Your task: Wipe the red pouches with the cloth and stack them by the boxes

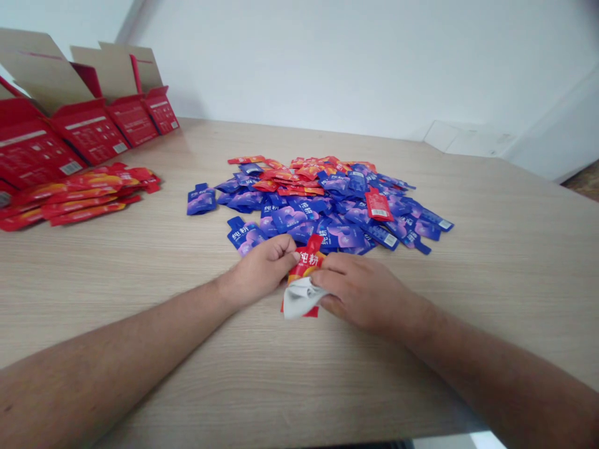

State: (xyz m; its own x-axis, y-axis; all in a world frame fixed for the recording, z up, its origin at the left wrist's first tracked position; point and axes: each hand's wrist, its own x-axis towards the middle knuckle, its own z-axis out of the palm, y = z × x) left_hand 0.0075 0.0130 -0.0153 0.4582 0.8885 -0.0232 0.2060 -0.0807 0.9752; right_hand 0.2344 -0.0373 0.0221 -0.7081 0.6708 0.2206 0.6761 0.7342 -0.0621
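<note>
A red and orange pouch (306, 259) is between my two hands, just in front of the pile. My left hand (264, 272) pinches its left edge, thumb on top and fingers curled. With closed fingers my right hand (362, 291) grips a folded white cloth (302, 298), which lies over the lower part of the pouch. A red corner of the pouch shows below the cloth. Right behind my hands spreads a pile of purple-blue pouches (292, 215), with red pouches (311, 168) mostly at its back.
Several open red boxes (88, 131) stand in a row at the back left. Stacked red pouches (88, 192) lie before them. One blue pouch (201, 200) sits apart at the pile's left. The wooden table (234, 386) meets a white wall behind.
</note>
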